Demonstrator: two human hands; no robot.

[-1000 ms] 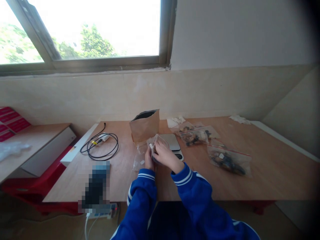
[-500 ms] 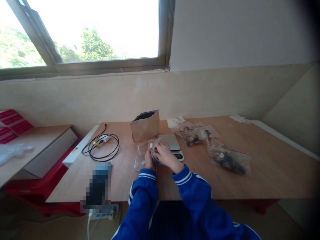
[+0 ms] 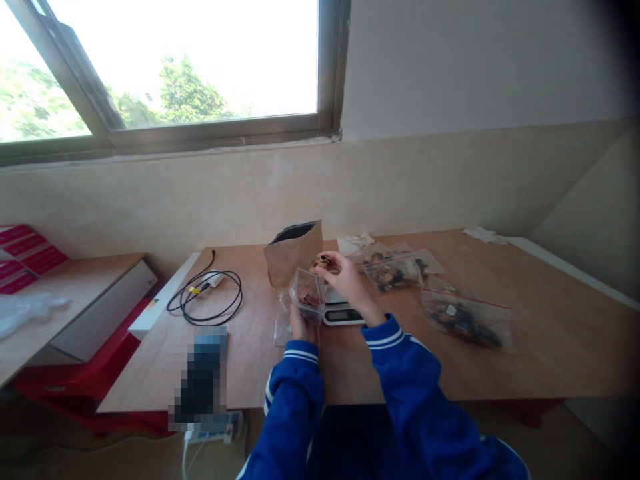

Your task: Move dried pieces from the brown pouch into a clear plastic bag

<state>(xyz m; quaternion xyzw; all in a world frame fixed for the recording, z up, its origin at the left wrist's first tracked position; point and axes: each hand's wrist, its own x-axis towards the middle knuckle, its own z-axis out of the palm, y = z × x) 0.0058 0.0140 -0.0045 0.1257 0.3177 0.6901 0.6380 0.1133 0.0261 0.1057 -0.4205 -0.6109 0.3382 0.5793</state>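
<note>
The right hand (image 3: pixel 345 277) is raised above the scale (image 3: pixel 340 312), its fingers (image 3: pixel 327 261) pinched narrow on a small dark brown piece (image 3: pixel 320 262) held just over the mouth of a small clear bag (image 3: pixel 307 295). The left hand (image 3: pixel 301 325) grips that bag from below, fingers closed on its lower part, keeping it upright and open; a few dark bits lie inside it. Just behind stands an open brown paper pouch (image 3: pixel 293 252). To the right on the table (image 3: pixel 525 347) lie filled zip bags (image 3: pixel 395 270) and one more (image 3: pixel 465 317). A flat clear bag (image 3: pixel 281 325) lies beside the left hand. By this look the small bag is only partly filled, while several bags seem done.
</note>
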